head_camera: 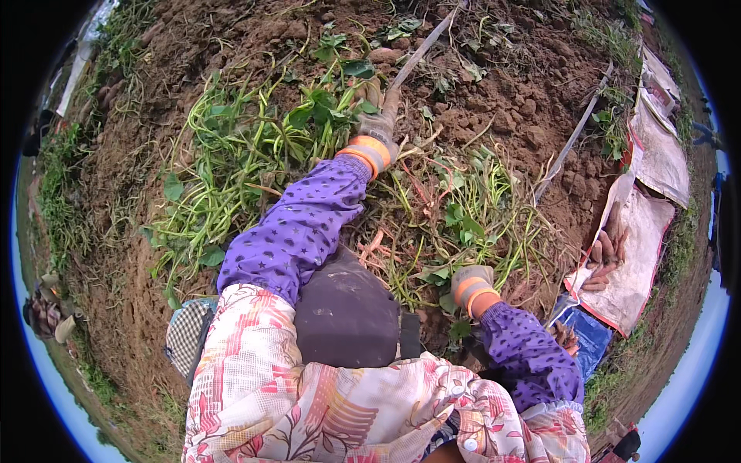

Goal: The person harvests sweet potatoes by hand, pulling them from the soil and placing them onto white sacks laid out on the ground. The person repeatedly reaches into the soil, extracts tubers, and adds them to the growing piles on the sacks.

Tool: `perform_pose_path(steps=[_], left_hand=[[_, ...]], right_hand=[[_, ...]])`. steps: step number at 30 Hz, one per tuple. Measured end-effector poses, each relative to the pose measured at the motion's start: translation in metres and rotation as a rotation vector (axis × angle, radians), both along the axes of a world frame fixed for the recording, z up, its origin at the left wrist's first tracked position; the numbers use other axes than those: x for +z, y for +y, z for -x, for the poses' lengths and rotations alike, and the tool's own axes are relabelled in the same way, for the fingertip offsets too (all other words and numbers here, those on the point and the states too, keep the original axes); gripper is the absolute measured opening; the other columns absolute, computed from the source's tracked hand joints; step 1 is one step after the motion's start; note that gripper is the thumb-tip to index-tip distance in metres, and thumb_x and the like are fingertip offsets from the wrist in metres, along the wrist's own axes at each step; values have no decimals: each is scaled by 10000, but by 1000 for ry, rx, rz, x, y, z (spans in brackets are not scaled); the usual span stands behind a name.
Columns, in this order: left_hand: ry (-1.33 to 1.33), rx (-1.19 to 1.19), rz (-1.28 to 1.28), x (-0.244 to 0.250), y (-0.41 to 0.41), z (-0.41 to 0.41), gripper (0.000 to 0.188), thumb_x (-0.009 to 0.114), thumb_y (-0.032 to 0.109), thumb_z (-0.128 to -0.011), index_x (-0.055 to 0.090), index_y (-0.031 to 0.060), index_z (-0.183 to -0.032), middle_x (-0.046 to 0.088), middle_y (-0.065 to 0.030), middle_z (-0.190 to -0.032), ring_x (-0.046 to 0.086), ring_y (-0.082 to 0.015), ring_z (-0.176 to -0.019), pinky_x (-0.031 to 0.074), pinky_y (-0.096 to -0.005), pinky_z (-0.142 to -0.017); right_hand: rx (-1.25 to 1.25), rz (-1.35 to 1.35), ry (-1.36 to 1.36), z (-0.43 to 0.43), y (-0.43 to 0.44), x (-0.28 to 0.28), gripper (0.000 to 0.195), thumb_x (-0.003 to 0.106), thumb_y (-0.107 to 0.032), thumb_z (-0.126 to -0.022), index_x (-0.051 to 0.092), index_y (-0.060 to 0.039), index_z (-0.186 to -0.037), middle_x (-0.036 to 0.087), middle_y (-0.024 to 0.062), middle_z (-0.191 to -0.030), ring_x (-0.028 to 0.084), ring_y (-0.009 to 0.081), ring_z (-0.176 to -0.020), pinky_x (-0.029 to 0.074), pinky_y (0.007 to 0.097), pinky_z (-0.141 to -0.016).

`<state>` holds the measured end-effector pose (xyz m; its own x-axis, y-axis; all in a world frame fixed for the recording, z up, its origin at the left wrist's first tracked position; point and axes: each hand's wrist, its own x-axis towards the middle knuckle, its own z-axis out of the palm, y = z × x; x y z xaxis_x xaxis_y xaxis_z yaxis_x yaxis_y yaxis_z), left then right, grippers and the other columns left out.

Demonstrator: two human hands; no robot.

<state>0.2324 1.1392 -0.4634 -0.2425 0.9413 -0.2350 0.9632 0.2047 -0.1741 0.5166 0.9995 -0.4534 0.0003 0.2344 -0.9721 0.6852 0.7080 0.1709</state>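
Note:
My left hand (375, 118), in a grey and orange work glove, reaches up the view into leafy green vines (231, 150). Its fingers are partly hidden by leaves, and a tan, root-like piece (392, 103) lies against it, in line with a long pale strip (425, 49). Lower right, my right hand (473, 285), gloved alike, is down among more cut vines (463, 226); its fingertips are hidden in the leaves. Thin reddish roots (376, 249) lie between the two hands. Purple patterned sleeves cover both forearms.
White sacks (628, 254) with several sweet potatoes (605, 257) on them line the right side, beside a blue sack (584, 338). A second pale strip (579, 130) crosses the clumpy brown soil (515, 110). Another person (49, 312) is at the far left edge.

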Motion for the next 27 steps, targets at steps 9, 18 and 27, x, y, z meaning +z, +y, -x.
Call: perform_pose_path(steps=[9, 18, 27], left_hand=[[7, 191, 236, 6, -62, 30, 957, 638, 377, -910, 18, 201, -1618, 213, -322, -1586, 504, -431, -1307, 452, -456, -1017], [-247, 391, 498, 3, -44, 46, 780, 687, 377, -838, 431, -57, -1433, 615, -213, -1318, 638, -325, -1186, 515, -419, -952], [-734, 958, -145, -97, -28, 70, 1040, 826, 282, -684, 279, 67, -1542, 468, -260, -1442, 484, -389, -1327, 436, -455, -1060]], right_hand=[[-350, -148, 172, -36, 12, 2, 444, 685, -391, -790, 754, -78, -1097, 722, 163, -1125, 684, 334, -1063, 536, 439, -884], [-708, -131, 400, -48, 52, 52, 548, 776, -451, -688, 750, -77, -1088, 715, 197, -1098, 661, 366, -1073, 510, 419, -940], [-642, -396, 755, -40, 68, 67, 440, 648, -412, -822, 724, -110, -1134, 723, 173, -1069, 673, 351, -1021, 510, 422, -926]])
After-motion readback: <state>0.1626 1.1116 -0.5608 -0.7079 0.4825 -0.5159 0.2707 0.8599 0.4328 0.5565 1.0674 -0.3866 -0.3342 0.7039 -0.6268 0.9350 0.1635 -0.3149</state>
